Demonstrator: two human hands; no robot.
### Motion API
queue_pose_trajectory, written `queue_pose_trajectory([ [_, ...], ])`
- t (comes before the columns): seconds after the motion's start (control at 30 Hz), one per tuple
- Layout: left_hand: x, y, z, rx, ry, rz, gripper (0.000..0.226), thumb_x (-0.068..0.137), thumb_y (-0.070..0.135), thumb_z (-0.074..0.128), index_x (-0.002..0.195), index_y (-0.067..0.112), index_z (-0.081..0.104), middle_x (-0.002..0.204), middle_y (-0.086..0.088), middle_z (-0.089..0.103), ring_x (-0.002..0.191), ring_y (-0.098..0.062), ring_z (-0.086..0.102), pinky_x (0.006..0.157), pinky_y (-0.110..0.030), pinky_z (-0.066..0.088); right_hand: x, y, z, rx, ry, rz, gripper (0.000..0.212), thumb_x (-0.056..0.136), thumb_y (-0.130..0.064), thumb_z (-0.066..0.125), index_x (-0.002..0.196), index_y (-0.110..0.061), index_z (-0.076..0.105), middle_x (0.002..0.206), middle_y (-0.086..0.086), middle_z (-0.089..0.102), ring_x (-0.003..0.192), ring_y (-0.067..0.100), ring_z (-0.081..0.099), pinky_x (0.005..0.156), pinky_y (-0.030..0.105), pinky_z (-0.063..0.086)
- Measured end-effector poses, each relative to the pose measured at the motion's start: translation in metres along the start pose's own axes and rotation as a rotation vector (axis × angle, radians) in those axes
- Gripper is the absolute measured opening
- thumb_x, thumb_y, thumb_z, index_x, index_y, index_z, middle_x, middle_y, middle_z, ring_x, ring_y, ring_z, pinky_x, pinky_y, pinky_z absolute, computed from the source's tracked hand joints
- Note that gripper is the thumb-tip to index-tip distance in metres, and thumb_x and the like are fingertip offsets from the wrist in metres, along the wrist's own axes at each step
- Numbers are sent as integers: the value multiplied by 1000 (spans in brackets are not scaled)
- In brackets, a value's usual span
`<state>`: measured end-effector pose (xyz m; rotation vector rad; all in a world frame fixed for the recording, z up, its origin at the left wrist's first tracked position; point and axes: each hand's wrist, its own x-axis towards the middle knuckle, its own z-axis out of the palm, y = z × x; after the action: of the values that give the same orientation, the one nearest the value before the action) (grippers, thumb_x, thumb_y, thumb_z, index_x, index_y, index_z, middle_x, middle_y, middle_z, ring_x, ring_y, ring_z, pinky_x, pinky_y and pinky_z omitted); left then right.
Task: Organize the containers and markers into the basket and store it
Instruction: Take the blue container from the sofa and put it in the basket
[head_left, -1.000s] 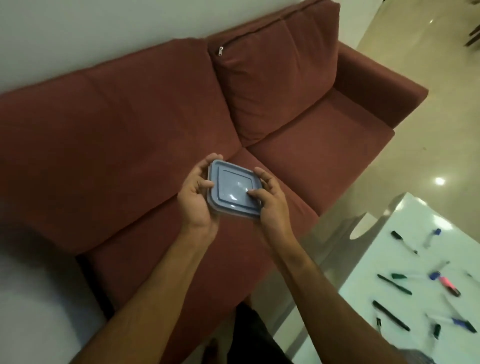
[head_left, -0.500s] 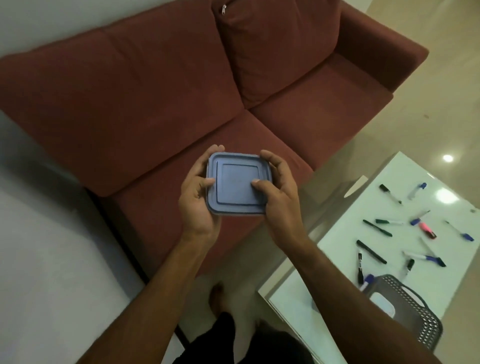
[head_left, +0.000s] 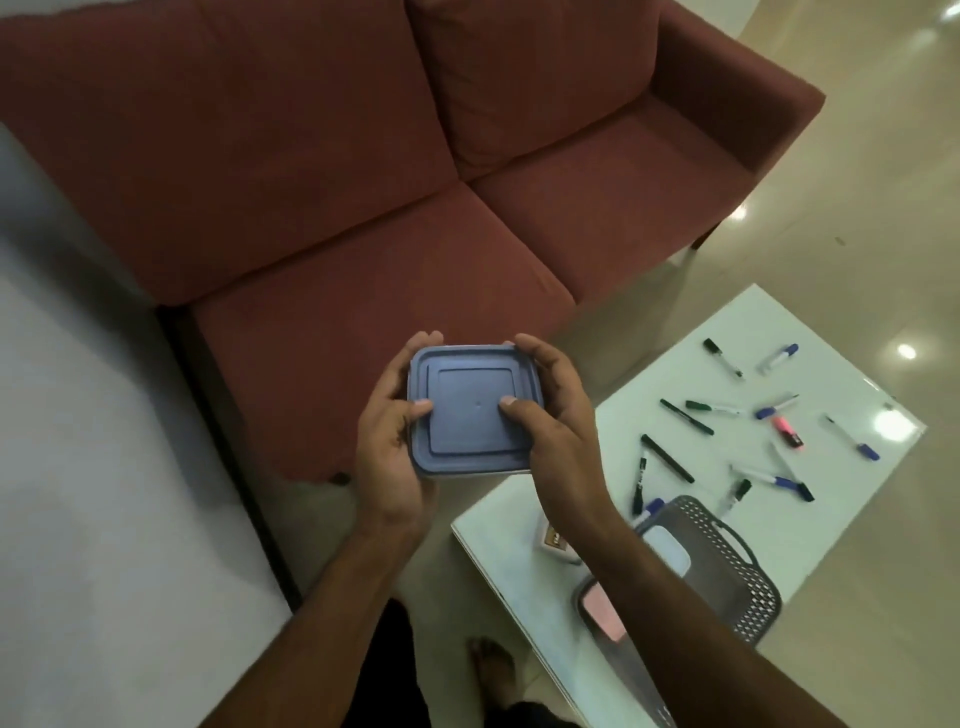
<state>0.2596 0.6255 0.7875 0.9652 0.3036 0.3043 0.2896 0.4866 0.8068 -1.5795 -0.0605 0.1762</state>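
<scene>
A square container with a blue lid (head_left: 467, 415) is held level in front of me, above the floor between sofa and table. My left hand (head_left: 392, 441) grips its left side, thumb on the lid. Its right side is gripped by my right hand (head_left: 558, 431), whose thumb also lies on the lid. A grey perforated basket (head_left: 748, 577) stands on the white table (head_left: 831, 519) at the lower right, with a white-lidded container (head_left: 670, 551) and a pink-lidded container (head_left: 602, 608) in it, partly hidden by my right forearm. Several markers (head_left: 727, 431) lie scattered on the table beyond the basket.
A dark red sofa (head_left: 389, 182) fills the upper view, its seat just beyond the held container. A small brown item (head_left: 553, 538) lies on the table near its left edge. My bare foot (head_left: 493, 670) stands on the beige tiled floor beside the table.
The view has swung down and right, away from the sofa, bringing the table and basket into sight. Both hands keep the same hold on the blue-lidded container, now nearer the table.
</scene>
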Motion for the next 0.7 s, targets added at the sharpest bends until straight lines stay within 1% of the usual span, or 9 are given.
queue_pose_trajectory([
  [0.1,-46,-17,15,-7,39,-22,60,86,8,45,146,6,52,144,-9,63,127,-26,64,94,-30,59,-36,-1,-32,13,-11,9,52,85,-12,59,135,-27,57,134,-9,61,116,4,61,88,20,55],
  [0.3,-117,-34,28,18,95,-33,60,86,11,49,147,8,52,143,-7,64,129,-27,64,98,-33,60,-88,3,-69,4,-70,21,53,85,-14,59,136,-26,57,127,-18,63,112,0,61,86,17,54],
  [0.4,-146,-41,29,56,108,-32,60,88,15,49,148,11,51,144,-4,64,129,-26,63,99,-36,60,-113,9,-82,13,-82,23,53,85,-15,59,136,-27,57,130,-16,63,114,3,61,89,21,55],
  [0.47,-167,-46,30,82,116,-31,60,88,16,50,149,12,51,144,-2,64,131,-27,62,102,-39,59,-132,13,-91,19,-91,29,53,85,-16,59,136,-28,57,132,-13,62,117,6,61,91,26,57],
  [0.6,-212,-59,34,114,147,-39,58,91,19,52,148,18,52,143,2,64,130,-25,63,102,-45,58,-166,22,-111,37,-106,31,52,84,-14,59,134,-28,59,134,-9,63,122,15,61,97,36,56],
  [0.7,-245,-69,41,110,163,-44,57,91,20,53,148,20,52,143,2,64,129,-26,63,106,-52,53,-193,26,-129,39,-135,27,51,85,-15,59,134,-28,59,135,-8,62,121,14,61,90,32,58],
])
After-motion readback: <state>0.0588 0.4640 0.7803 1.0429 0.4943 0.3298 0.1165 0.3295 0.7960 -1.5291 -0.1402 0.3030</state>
